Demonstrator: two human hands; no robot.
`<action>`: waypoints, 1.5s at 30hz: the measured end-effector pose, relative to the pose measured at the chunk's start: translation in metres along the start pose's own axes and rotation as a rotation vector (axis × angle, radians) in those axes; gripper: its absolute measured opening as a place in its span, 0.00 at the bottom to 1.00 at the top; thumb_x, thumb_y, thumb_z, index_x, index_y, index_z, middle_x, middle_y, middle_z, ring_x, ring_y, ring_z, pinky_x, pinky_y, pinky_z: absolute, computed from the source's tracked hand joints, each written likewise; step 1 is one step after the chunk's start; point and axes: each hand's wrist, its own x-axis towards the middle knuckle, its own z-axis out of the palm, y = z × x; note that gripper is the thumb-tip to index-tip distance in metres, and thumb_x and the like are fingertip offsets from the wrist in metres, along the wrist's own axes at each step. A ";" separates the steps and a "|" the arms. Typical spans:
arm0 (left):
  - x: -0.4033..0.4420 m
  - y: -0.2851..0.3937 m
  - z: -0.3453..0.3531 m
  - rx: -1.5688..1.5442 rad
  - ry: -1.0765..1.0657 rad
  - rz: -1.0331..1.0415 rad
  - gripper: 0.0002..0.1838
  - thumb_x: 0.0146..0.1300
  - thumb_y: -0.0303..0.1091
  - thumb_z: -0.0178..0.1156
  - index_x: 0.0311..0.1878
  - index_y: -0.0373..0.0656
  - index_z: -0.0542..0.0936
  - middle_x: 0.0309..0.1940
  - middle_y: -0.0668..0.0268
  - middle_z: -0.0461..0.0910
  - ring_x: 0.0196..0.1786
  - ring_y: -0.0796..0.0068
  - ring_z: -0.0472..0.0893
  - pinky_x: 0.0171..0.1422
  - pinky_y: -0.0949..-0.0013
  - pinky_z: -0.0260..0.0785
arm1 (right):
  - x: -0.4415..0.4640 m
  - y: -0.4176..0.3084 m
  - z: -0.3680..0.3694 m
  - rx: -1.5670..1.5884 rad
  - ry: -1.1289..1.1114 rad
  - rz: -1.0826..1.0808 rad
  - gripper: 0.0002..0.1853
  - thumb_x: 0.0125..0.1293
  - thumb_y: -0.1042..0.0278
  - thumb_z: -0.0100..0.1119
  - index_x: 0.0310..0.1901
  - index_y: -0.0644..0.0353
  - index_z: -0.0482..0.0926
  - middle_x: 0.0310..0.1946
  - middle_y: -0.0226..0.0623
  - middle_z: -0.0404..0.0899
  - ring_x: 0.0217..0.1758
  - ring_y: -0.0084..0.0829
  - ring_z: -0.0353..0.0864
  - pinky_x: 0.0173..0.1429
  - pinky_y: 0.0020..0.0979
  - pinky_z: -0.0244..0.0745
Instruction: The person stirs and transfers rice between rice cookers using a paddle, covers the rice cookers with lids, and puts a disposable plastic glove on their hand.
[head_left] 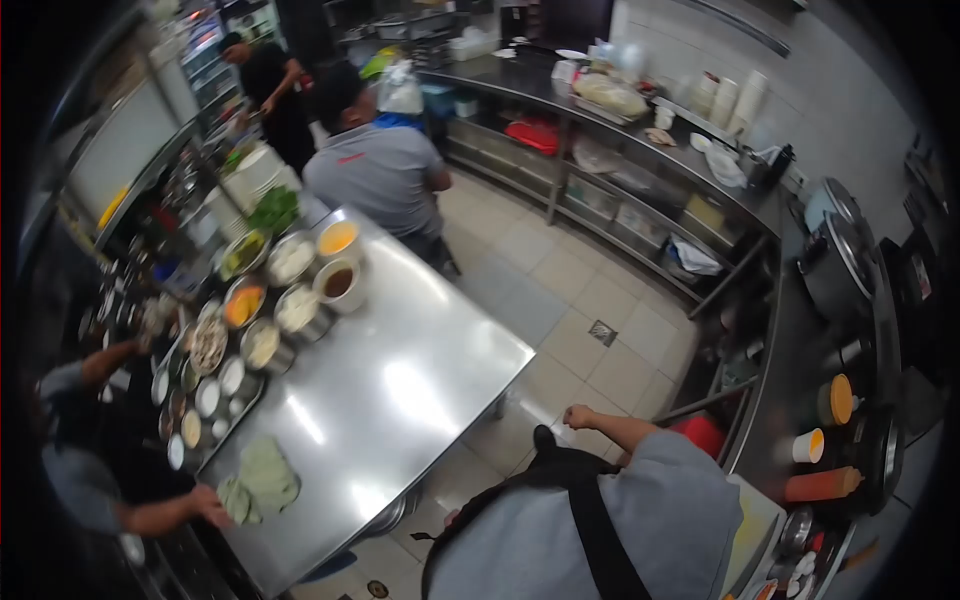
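Observation:
At the lower middle is my own body, in a grey shirt and a black apron with a strap. My right hand (578, 417) hangs over the tiled floor, its fingers curled in, and nothing shows in it. The nearest thing to it is the corner of the steel table (470, 370). Of my left hand (452, 517) only a sliver of skin shows beside the apron; its fingers are hidden. A green cloth (265, 480) lies on the table's near left end, and a co-worker's hand (212, 505) reaches to its edge.
Several food containers (298, 310) crowd the table's left side. Two more people (375, 175) are beyond it. A steel counter (500, 75) with shelves runs along the back. On the right counter stand a large pot (835, 265) and an orange sauce bottle (822, 485).

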 end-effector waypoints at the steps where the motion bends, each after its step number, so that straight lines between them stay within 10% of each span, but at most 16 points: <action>1: 0.016 0.024 0.025 0.084 -0.079 0.019 0.09 0.55 0.27 0.57 0.39 0.40 0.80 0.31 0.63 0.82 0.30 0.73 0.80 0.35 0.71 0.72 | -0.003 0.043 -0.006 0.071 0.035 0.094 0.10 0.57 0.66 0.56 0.34 0.64 0.82 0.25 0.39 0.82 0.27 0.30 0.82 0.35 0.31 0.77; 8: 0.145 0.211 0.178 0.444 -0.599 0.552 0.07 0.54 0.25 0.56 0.36 0.39 0.81 0.28 0.64 0.83 0.26 0.74 0.80 0.31 0.72 0.72 | -0.073 0.224 0.011 1.090 0.325 0.420 0.14 0.67 0.61 0.46 0.40 0.61 0.79 0.25 0.38 0.78 0.26 0.30 0.79 0.30 0.31 0.76; 11: 0.144 0.335 0.220 0.610 -0.511 0.690 0.05 0.55 0.27 0.59 0.31 0.37 0.81 0.23 0.63 0.82 0.25 0.75 0.80 0.30 0.72 0.72 | -0.110 0.215 -0.023 1.507 0.270 0.559 0.10 0.67 0.63 0.51 0.41 0.60 0.78 0.27 0.35 0.78 0.27 0.30 0.79 0.33 0.34 0.79; 14: 0.174 0.394 0.247 0.343 -0.567 0.609 0.08 0.55 0.34 0.63 0.32 0.38 0.82 0.22 0.65 0.81 0.24 0.75 0.80 0.30 0.73 0.72 | -0.103 0.198 -0.061 1.401 0.244 0.558 0.12 0.67 0.60 0.52 0.45 0.55 0.79 0.33 0.32 0.79 0.32 0.26 0.79 0.36 0.33 0.77; 18: 0.198 0.441 0.252 0.852 -0.340 0.578 0.14 0.53 0.42 0.66 0.35 0.41 0.83 0.26 0.65 0.83 0.27 0.67 0.82 0.36 0.66 0.75 | -0.053 0.164 -0.158 1.329 0.169 0.296 0.15 0.67 0.55 0.53 0.49 0.53 0.78 0.39 0.30 0.80 0.41 0.22 0.78 0.44 0.28 0.73; 24: 0.298 0.386 0.199 1.122 0.113 1.623 0.16 0.51 0.43 0.68 0.39 0.44 0.83 0.36 0.61 0.84 0.39 0.57 0.83 0.44 0.58 0.76 | 0.047 0.134 -0.308 1.239 0.130 0.046 0.16 0.68 0.55 0.51 0.50 0.54 0.77 0.41 0.30 0.80 0.44 0.21 0.78 0.46 0.28 0.71; 28: 0.311 0.560 0.172 1.504 -0.207 0.317 0.16 0.50 0.41 0.68 0.40 0.45 0.83 0.40 0.59 0.83 0.43 0.55 0.82 0.48 0.52 0.74 | 0.126 0.146 -0.375 0.860 -0.001 -0.037 0.11 0.67 0.64 0.53 0.46 0.58 0.78 0.31 0.31 0.80 0.33 0.20 0.78 0.34 0.20 0.69; 30: 0.325 0.651 0.140 1.382 -0.019 0.285 0.12 0.51 0.39 0.65 0.37 0.44 0.83 0.38 0.57 0.83 0.43 0.56 0.82 0.45 0.53 0.74 | 0.053 -0.004 -0.501 0.764 -0.073 -0.612 0.04 0.63 0.71 0.57 0.37 0.60 0.79 0.22 0.29 0.78 0.18 0.17 0.64 0.25 0.22 0.63; 32: 0.353 0.714 0.123 1.287 0.153 0.389 0.14 0.54 0.40 0.61 0.41 0.43 0.81 0.42 0.55 0.80 0.47 0.54 0.79 0.49 0.52 0.71 | 0.002 -0.086 -0.616 0.252 0.667 -1.423 0.06 0.58 0.79 0.59 0.37 0.61 0.78 0.21 0.35 0.76 0.19 0.26 0.71 0.24 0.27 0.62; 35: 0.376 0.796 0.135 1.045 0.269 0.588 0.17 0.59 0.42 0.54 0.47 0.43 0.78 0.49 0.52 0.76 0.53 0.52 0.75 0.55 0.50 0.66 | 0.001 -0.135 -0.729 -0.152 0.871 -1.613 0.10 0.51 0.69 0.60 0.37 0.58 0.75 0.21 0.30 0.72 0.20 0.28 0.71 0.26 0.29 0.64; 39: 0.386 0.890 0.215 0.998 0.145 0.830 0.22 0.65 0.44 0.46 0.56 0.42 0.74 0.58 0.49 0.71 0.61 0.50 0.69 0.64 0.49 0.60 | -0.022 -0.110 -0.823 -0.350 0.899 -1.497 0.10 0.47 0.69 0.60 0.33 0.58 0.78 0.21 0.31 0.72 0.20 0.28 0.72 0.26 0.28 0.64; 40: 0.363 0.924 0.243 1.149 0.108 0.874 0.15 0.61 0.36 0.46 0.43 0.42 0.80 0.44 0.50 0.79 0.49 0.51 0.77 0.53 0.49 0.68 | -0.016 -0.094 -0.841 -0.332 0.911 -1.453 0.08 0.47 0.70 0.62 0.31 0.59 0.78 0.22 0.31 0.75 0.21 0.28 0.73 0.26 0.27 0.64; 44: 0.426 0.974 0.355 1.357 -0.340 0.878 0.16 0.52 0.41 0.65 0.42 0.43 0.80 0.41 0.60 0.80 0.43 0.59 0.79 0.42 0.60 0.70 | 0.070 0.004 -0.901 0.124 0.918 -0.988 0.01 0.58 0.79 0.59 0.31 0.66 0.78 0.20 0.27 0.74 0.20 0.16 0.69 0.25 0.19 0.57; 45: 0.492 0.953 0.385 1.037 -0.390 1.282 0.19 0.51 0.42 0.66 0.44 0.43 0.79 0.38 0.59 0.80 0.44 0.56 0.79 0.45 0.58 0.70 | 0.099 0.041 -0.921 0.219 0.958 -0.788 0.02 0.61 0.79 0.56 0.31 0.67 0.77 0.20 0.26 0.73 0.23 0.12 0.66 0.25 0.16 0.56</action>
